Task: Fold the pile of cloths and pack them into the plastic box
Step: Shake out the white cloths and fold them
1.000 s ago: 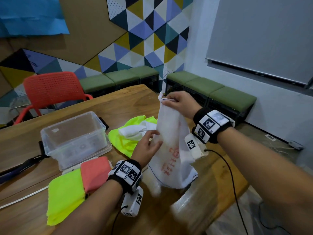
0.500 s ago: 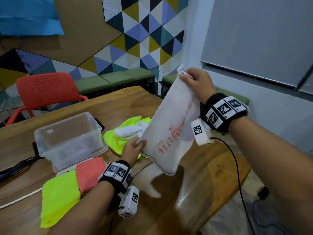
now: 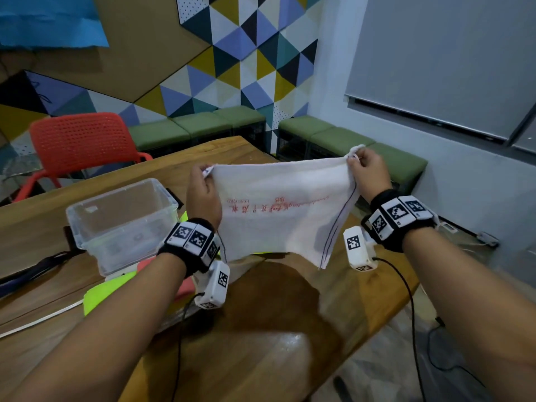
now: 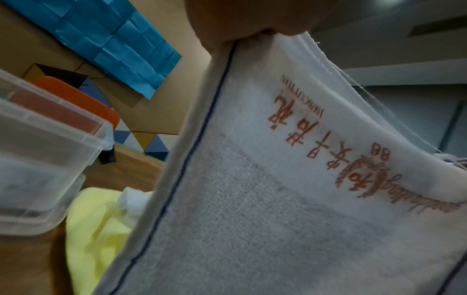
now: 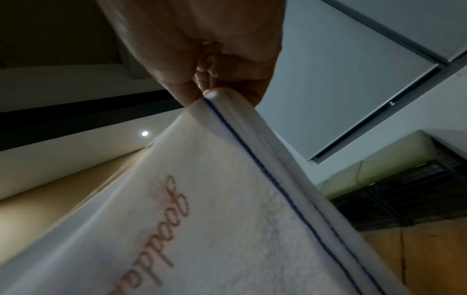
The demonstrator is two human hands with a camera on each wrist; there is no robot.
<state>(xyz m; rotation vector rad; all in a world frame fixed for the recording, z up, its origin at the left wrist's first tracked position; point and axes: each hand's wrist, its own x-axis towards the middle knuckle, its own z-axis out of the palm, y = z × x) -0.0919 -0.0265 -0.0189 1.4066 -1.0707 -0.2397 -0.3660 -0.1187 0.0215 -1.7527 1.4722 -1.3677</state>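
Observation:
A white cloth (image 3: 278, 210) with red print and a dark blue edge line hangs spread in the air above the wooden table (image 3: 290, 329). My left hand (image 3: 203, 184) pinches its upper left corner and my right hand (image 3: 364, 172) pinches its upper right corner. The left wrist view shows the white cloth (image 4: 265, 199) hanging from my left hand (image 4: 242, 26). In the right wrist view my right hand (image 5: 202, 75) pinches the white cloth (image 5: 202, 229) at its corner. The clear plastic box (image 3: 121, 219) stands on the table to the left, with no cloth visible in it.
A folded neon yellow cloth (image 3: 101, 294) and a pink one (image 3: 145, 264) lie in front of the box. More yellow cloth (image 4: 101, 225) lies behind the white one. A red chair (image 3: 78, 143) stands beyond the table. The table's edge runs close on the right.
The left hand moved from the cloth's lower part up to its top corner. Both hands drew apart, so the cloth went from hanging narrow to spread wide.

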